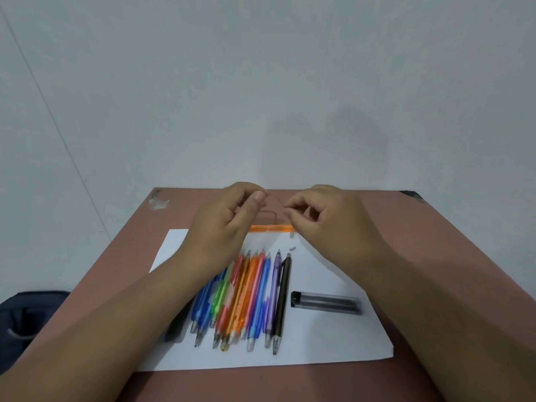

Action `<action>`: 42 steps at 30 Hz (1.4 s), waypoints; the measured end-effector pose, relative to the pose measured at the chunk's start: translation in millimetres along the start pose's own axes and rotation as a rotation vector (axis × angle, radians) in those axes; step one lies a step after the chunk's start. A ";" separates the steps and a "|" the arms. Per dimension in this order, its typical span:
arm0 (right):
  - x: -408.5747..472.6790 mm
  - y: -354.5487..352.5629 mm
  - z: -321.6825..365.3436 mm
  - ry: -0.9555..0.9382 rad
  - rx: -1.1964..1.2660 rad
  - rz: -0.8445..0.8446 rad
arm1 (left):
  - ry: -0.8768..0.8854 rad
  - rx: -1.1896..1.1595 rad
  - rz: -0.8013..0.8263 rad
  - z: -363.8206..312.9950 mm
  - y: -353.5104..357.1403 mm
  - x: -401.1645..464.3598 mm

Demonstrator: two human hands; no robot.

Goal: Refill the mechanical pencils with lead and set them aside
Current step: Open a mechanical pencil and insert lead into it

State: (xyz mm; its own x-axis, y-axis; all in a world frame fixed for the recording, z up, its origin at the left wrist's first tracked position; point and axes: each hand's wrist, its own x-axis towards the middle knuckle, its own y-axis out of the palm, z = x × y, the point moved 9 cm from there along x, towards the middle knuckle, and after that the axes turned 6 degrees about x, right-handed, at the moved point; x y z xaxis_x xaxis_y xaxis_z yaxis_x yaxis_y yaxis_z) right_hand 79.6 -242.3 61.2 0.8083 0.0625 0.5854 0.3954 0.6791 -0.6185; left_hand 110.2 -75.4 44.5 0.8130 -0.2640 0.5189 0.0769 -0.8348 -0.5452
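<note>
Several coloured mechanical pencils lie side by side on a white sheet of paper, a black one at the right end of the row. A dark, clear lead case lies to their right. Both hands hover above the far part of the sheet. My left hand is curled with thumb against forefinger; what it holds is hidden. My right hand pinches its fingertips, and a faint thin lead seems to stick out toward the left hand. Two small white caps lie below the right hand.
A clear pouch with an orange zip strip lies at the sheet's far edge, under the hands. The reddish-brown table ends at a white wall. A dark object shows beside my left forearm. A dark bag sits left of the table.
</note>
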 end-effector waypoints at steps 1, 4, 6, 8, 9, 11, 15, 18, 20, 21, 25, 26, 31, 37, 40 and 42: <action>0.1 -3.5 -2.8 0.033 0.013 -0.021 | -0.023 0.070 0.024 6.1 3.3 3.3; 0.1 -11.0 -7.8 0.101 0.036 -0.064 | -0.033 0.328 0.174 21.0 19.5 9.8; 0.3 -13.4 -9.6 0.132 0.049 -0.072 | 0.010 0.441 0.275 23.2 30.2 9.4; 0.2 -13.5 -12.7 0.170 0.083 -0.071 | 0.004 0.479 0.314 27.0 33.9 8.1; -0.3 -12.6 -15.0 0.197 0.118 -0.068 | -0.011 0.497 0.307 30.5 33.5 8.3; -1.9 -10.5 -20.6 0.258 0.213 -0.064 | -0.029 0.540 0.284 35.6 32.2 9.7; -3.6 -9.7 -28.0 0.335 0.328 -0.060 | -0.057 0.550 0.283 40.4 32.7 11.5; -4.3 -11.2 -31.3 0.364 0.376 -0.073 | -0.102 0.516 0.236 43.1 28.0 10.9; -5.0 -12.4 -33.0 0.381 0.413 -0.089 | -0.131 0.499 0.175 44.3 21.7 10.6; -5.4 -13.4 -33.3 0.391 0.442 -0.101 | -0.150 0.484 0.150 44.8 18.3 10.3; -6.6 -19.1 -28.2 0.403 0.636 -0.167 | -0.216 0.359 0.097 46.5 6.3 8.3; -6.6 -20.8 -25.6 0.391 0.669 -0.181 | -0.225 0.321 0.080 46.9 3.4 7.5; -7.0 -22.8 -10.0 0.314 0.847 -0.226 | -0.205 0.160 -0.001 40.4 -4.9 5.3; -8.0 -21.3 9.2 0.245 0.983 -0.199 | -0.160 0.111 0.050 34.6 0.7 4.6; -9.1 -21.2 13.9 0.238 1.021 -0.183 | -0.135 0.113 0.070 29.7 3.7 4.9; -9.3 -21.0 15.9 0.223 1.033 -0.172 | -0.119 0.111 0.078 27.6 3.7 5.0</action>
State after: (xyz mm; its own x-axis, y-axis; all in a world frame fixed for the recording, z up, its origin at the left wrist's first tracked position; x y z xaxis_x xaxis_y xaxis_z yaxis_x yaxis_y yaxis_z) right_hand 56.8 -245.6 77.1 0.8798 -0.1575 0.4484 0.0359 0.9628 0.2678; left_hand 130.5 -66.5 26.8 0.8812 -0.2614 0.3939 0.0684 -0.7540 -0.6534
